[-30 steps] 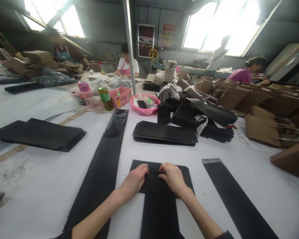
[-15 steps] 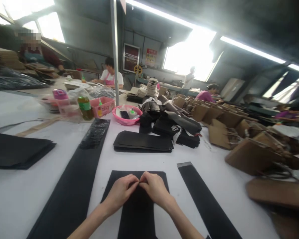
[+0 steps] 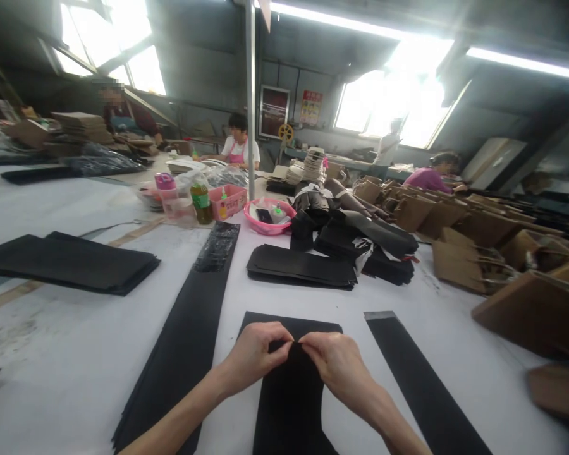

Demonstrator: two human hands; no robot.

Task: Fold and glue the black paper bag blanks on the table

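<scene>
A black strip (image 3: 289,404) runs between the forearms, its near end cut off below. At its far end, the left hand (image 3: 258,351) and right hand (image 3: 336,360) pinch its edge, fingertips close together; black on black, that edge is hard to make out. Both hands partly hide the black sheets (image 3: 265,318) beneath, on the white bench (image 3: 346,303). A long stack (image 3: 184,341) lies left, a narrower strip (image 3: 417,366) right, both cut off below. Beyond sit a black pile (image 3: 298,264) and a pink basin (image 3: 270,229); a pole (image 3: 251,95) stands behind.
</scene>
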